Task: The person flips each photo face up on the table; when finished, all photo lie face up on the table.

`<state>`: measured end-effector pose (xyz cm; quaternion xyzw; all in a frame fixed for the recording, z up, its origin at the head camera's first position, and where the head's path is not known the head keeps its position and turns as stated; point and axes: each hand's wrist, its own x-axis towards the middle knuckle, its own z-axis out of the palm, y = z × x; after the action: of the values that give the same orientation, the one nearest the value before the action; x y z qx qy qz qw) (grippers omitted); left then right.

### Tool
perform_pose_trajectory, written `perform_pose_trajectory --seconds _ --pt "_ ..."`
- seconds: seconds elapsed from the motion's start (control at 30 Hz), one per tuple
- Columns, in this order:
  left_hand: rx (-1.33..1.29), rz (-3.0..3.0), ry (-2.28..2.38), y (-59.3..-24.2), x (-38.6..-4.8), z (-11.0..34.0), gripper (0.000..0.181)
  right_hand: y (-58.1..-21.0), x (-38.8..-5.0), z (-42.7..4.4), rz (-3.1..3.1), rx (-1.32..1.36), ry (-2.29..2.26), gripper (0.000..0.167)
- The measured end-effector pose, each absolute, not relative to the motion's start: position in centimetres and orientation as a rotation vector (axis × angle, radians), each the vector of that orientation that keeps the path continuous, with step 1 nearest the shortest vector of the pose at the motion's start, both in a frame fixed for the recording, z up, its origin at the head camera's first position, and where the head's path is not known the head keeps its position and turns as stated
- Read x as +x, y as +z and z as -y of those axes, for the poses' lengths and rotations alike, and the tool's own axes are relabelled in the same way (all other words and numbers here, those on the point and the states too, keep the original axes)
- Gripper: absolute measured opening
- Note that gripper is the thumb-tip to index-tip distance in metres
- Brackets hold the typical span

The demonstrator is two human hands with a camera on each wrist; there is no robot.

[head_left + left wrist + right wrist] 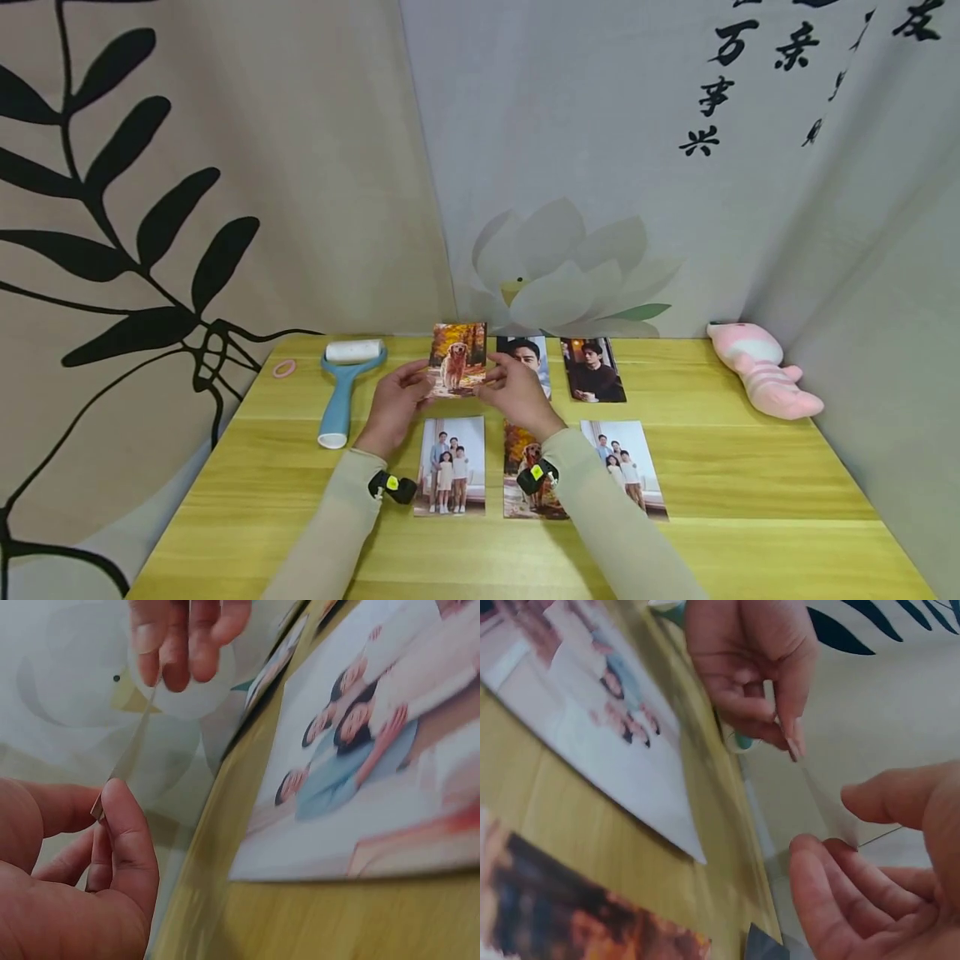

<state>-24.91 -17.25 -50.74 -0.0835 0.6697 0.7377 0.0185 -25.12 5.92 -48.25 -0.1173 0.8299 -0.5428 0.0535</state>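
A dog photo print (458,354) is held up off the table near the far edge, its picture facing the head camera. My left hand (393,408) pinches its left edge between thumb and fingers. At the opposite edge is my right hand (525,400); in the right wrist view its thumb stands apart from the fingers (825,877), which seem to touch the print's edge. Below lie a family photo (453,467), a second dog photo (517,450) partly under the right wrist, and another family photo (637,467) partly covered by the right sleeve.
Two portrait photos (595,371) (536,354) lie at the back, one partly behind the right hand. On the left are a blue-handled lint roller (345,387) and a pink ring (284,368). A pink plush toy (761,371) rests at the far right of the wooden table (750,500).
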Motion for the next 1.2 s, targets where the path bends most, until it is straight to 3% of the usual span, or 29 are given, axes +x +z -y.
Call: perform_pose_trajectory --seconds 0.43,0.83,1.2 --pt "-0.316 -2.222 2.156 -51.1 -25.7 18.2 0.04 -49.6 -26.6 -4.8 -2.734 -0.472 -1.273 0.06" --pt "-0.344 -2.477 1.86 -51.3 -26.1 17.7 0.037 -50.2 -26.7 -4.3 -2.775 -0.37 -1.149 0.034" --pt "-0.331 -2.587 1.707 -50.9 -25.9 17.4 0.039 -50.1 -26.7 -4.1 -2.757 -0.334 -1.185 0.038"
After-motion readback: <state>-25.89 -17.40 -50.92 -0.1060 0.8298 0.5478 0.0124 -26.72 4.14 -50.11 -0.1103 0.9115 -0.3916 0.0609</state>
